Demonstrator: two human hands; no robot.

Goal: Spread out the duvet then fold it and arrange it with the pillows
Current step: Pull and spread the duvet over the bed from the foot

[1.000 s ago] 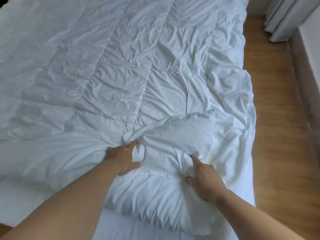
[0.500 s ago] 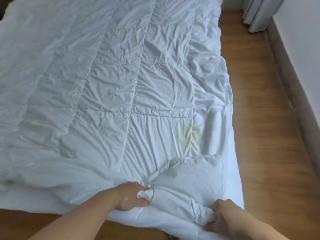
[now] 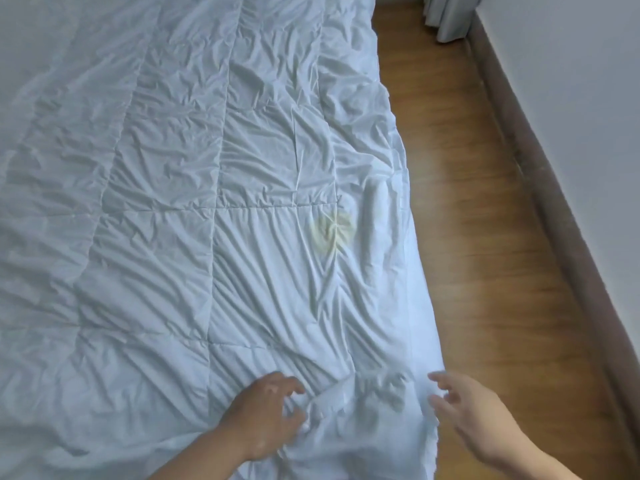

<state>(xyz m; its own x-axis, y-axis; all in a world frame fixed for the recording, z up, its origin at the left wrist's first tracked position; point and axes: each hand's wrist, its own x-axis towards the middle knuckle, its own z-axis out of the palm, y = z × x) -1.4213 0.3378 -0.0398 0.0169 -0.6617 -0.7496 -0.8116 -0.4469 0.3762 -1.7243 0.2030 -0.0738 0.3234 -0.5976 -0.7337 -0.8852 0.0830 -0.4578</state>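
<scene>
One white quilted duvet (image 3: 214, 202) lies spread flat over the bed, filling the view from 6 o'clock up to 12 and across to 9. Its right edge runs along the wood floor (image 3: 485, 237). My left hand (image 3: 263, 420) rests at 6 o'clock on the duvet's crumpled near edge, fingers loosely bent and apart, gripping nothing. My right hand (image 3: 467, 410), blurred, hovers at 5 o'clock just beside the duvet's near corner, fingers spread and empty. One yellowish stain (image 3: 332, 230) marks the duvet near centre. One curtain (image 3: 446, 19) hangs at 1 o'clock.
</scene>
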